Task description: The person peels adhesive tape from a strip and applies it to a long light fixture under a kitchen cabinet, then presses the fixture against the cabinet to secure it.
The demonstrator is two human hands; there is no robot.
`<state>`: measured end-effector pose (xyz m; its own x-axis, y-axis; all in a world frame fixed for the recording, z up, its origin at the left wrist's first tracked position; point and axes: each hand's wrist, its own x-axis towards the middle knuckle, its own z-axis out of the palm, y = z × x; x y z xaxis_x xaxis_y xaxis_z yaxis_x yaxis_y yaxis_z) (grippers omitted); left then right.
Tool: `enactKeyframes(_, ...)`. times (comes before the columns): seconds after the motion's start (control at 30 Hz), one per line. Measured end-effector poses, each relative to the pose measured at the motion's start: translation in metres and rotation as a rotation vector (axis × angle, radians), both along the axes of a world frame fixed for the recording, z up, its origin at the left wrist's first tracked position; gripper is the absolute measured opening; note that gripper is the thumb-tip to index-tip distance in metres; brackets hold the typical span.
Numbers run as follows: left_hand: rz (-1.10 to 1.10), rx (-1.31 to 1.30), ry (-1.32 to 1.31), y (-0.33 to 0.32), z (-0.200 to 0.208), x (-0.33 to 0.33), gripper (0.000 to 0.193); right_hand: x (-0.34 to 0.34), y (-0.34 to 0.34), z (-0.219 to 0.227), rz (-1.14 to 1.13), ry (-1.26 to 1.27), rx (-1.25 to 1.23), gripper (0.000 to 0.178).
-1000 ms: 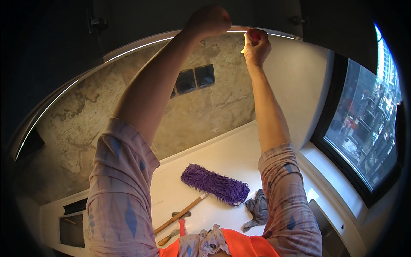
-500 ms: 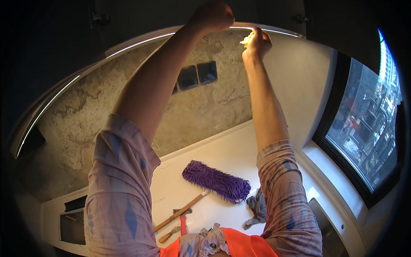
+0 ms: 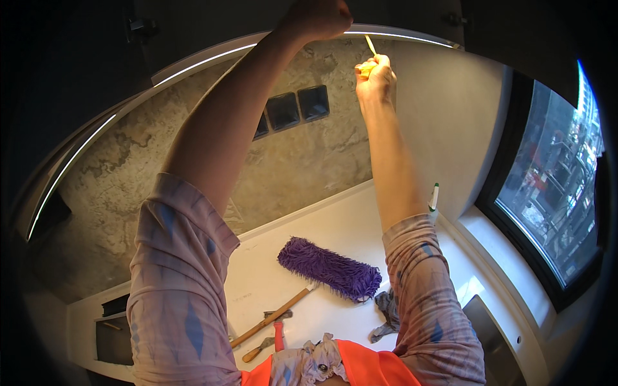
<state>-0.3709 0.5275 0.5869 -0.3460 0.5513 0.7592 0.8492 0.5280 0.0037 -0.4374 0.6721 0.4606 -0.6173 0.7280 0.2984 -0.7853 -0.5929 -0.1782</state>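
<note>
Overhead, a lit light strip (image 3: 399, 36) runs along the underside of a dark cabinet (image 3: 399, 13). My left hand (image 3: 320, 18) is raised to the cabinet's lower edge, its fingers curled closed in shadow; whatever they grip is hidden. Just below the strip, my right hand (image 3: 376, 78) is closed around a thin yellow tool (image 3: 371, 45). The tool's slender end points up towards the strip, and a brighter yellow part shows between the fingers. Its exact kind is too small to tell.
On the white counter below lie a purple shaggy duster head (image 3: 329, 269), a wooden-handled hammer (image 3: 273, 318), a red-handled tool (image 3: 279, 336) and a grey cloth (image 3: 386, 315). A green-and-white bottle (image 3: 434, 196) stands by the right wall. A sink (image 3: 492, 341) and window (image 3: 547, 186) are at right.
My right hand has come down and slightly left, away from the strip, with the yellow tool now showing above it. The left hand stays at the cabinet edge. The bottle has come into sight.
</note>
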Motion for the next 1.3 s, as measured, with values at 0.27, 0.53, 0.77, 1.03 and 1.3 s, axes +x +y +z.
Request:
enactKeyframes(0.27, 0.009, -0.076, 0.11, 0.005, 0.005, -0.002, 0.023, -0.028, 0.033, -0.078, 0.09, -0.21, -0.137, 0.01)
enactKeyframes(0.53, -0.011, -0.009, 0.028, 0.007, 0.001, 0.003, 0.022, 0.044, 0.077, -0.033, -0.402, -0.046, 0.635, 0.009)
enactKeyframes(0.77, -0.023, -0.025, 0.085, 0.003, 0.001, 0.002, 0.022, 0.068, 0.072, 0.024, -1.475, -0.087, 1.094, 0.012)
enactKeyframes(1.03, 0.0, -0.044, 0.096, 0.003, 0.002, 0.001, 0.024, 0.09, 0.067, 0.051, -1.924, -0.174, 1.446, 0.01)
enactKeyframes(1.3, 0.008, -0.057, 0.068, 0.003, 0.001, 0.004, 0.023, 0.082, 0.082, 0.069, -1.704, -0.309, 1.627, 0.009)
